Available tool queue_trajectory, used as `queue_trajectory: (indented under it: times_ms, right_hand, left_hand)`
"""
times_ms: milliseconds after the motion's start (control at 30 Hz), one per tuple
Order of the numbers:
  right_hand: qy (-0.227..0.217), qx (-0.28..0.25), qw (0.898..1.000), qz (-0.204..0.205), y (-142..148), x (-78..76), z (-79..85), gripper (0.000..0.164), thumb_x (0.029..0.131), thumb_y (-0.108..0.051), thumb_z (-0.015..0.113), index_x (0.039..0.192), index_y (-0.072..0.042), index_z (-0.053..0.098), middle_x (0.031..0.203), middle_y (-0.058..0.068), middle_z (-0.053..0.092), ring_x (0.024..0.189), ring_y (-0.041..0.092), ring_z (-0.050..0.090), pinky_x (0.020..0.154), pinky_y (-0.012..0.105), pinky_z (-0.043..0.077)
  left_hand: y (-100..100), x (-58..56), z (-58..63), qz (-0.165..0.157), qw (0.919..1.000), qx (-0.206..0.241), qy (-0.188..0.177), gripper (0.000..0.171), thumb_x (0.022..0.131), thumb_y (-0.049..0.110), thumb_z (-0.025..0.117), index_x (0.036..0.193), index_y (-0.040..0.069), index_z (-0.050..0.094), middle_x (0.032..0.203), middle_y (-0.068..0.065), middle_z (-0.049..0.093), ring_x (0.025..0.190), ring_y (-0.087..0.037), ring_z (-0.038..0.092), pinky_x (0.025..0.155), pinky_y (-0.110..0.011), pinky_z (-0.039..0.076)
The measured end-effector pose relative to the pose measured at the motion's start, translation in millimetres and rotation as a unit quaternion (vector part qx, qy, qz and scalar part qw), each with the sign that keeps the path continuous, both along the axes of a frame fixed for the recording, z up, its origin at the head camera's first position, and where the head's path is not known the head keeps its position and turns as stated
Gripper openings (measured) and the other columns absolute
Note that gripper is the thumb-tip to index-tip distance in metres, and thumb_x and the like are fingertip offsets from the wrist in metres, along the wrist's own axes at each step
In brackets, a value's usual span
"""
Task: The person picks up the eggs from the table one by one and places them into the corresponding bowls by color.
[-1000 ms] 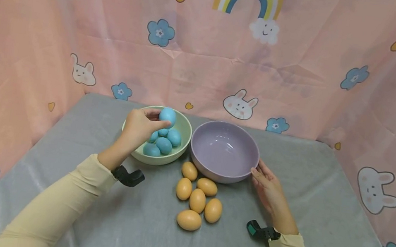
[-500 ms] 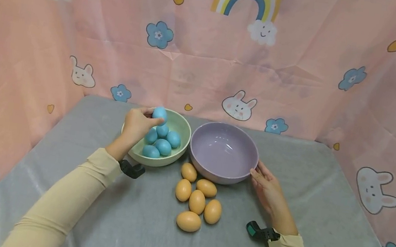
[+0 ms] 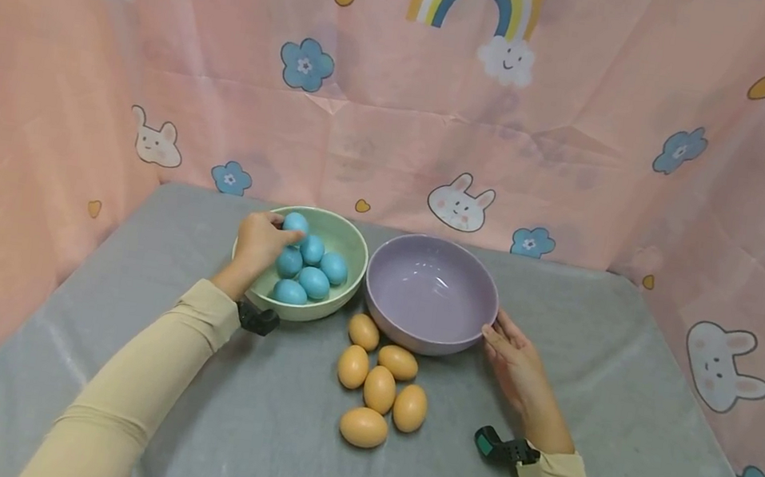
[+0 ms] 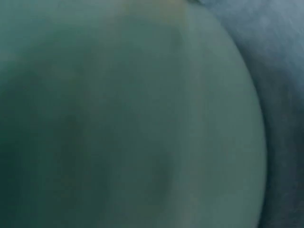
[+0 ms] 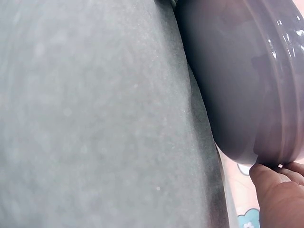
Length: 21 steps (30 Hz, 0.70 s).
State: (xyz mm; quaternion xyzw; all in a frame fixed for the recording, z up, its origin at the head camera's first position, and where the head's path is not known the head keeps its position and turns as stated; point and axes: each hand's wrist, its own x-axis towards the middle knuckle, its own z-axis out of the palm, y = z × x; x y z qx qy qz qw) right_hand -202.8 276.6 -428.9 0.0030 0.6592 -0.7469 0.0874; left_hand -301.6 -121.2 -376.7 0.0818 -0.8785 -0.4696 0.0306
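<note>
- The pink cartoon-printed fabric backdrop (image 3: 584, 136), with rainbows, bunnies and flowers, rises behind the green bowl and wraps both sides; its edges are cut off by the head view.
- The grey cloth-covered worktop (image 3: 622, 399) carries everything; its near corners run out of view.
- The glossy round lilac bowl (image 3: 430, 291) stands just right of the green bowl, rims nearly touching. The right wrist view shows only its outer wall (image 5: 237, 85).
- The pale green round bowl (image 3: 345, 243) is the landmark; the left wrist view is a green blur (image 4: 133, 118) in which nothing else can be made out.
- The right hand (image 3: 517, 363) lies flat on the worktop, fingers straight, tips touching the lilac bowl's right wall; it holds nothing.
- The left hand (image 3: 257, 242) reaches over the green bowl's left rim, fingers curled round one blue egg (image 3: 295, 222) at the back left of the bowl.
- Four more blue eggs (image 3: 314, 282) lie inside, partly hidden by the hand.
- Six brown eggs (image 3: 380, 388) lie clustered on the worktop, in front and to the right of the green bowl.
</note>
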Motion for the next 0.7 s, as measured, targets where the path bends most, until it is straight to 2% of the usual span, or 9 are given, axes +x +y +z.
queue_trajectory:
  times_ms: [200,333,533,700]
  right_hand:
    - [0.002,-0.003,1.000,-0.003,1.2,0.3,1.5,0.072,0.104,-0.012,0.050,0.158,0.001,0.004,0.167,0.015,-0.001,0.155,0.025,0.004,0.124,0.033,0.015]
    - [0.002,-0.009,1.000,-0.004,0.5,0.6,0.5,0.071,0.104,-0.009,0.048,0.158,0.001,0.003,0.167,0.015,-0.001,0.155,0.024,0.004,0.124,0.032,0.015]
    - [0.018,-0.023,1.000,0.004,0.2,-0.5,-0.8,0.070,0.104,-0.004,0.045,0.157,0.002,0.000,0.167,0.014,-0.004,0.155,0.024,0.000,0.125,0.037,0.008]
    - [0.019,-0.016,1.000,0.005,-0.4,-0.7,-0.8,0.070,0.104,-0.005,0.046,0.158,0.001,0.001,0.167,0.014,-0.003,0.155,0.024,0.000,0.125,0.037,0.009]
  left_hand:
    - [1.6,-2.4,-6.5,-0.001,0.9982,-0.060,-0.004,0.043,0.091,0.026,0.072,0.121,-0.004,0.067,0.124,-0.022,0.068,0.113,-0.033,0.063,0.097,-0.046,0.054]
    - [1.8,-2.2,-6.9,-0.006,0.9964,-0.083,-0.013,0.039,0.090,0.026,0.073,0.114,-0.005,0.070,0.119,-0.022,0.070,0.106,-0.032,0.064,0.093,-0.044,0.054]
    - [2.7,-2.6,-6.8,-0.012,0.9951,-0.090,-0.039,0.046,0.090,0.025,0.073,0.123,-0.006,0.066,0.129,-0.022,0.065,0.118,-0.035,0.062,0.100,-0.045,0.053]
    - [1.5,-4.3,-10.4,-0.025,0.9940,-0.088,-0.061,0.049,0.091,0.024,0.071,0.129,-0.007,0.062,0.135,-0.023,0.061,0.125,-0.036,0.058,0.106,-0.047,0.049]
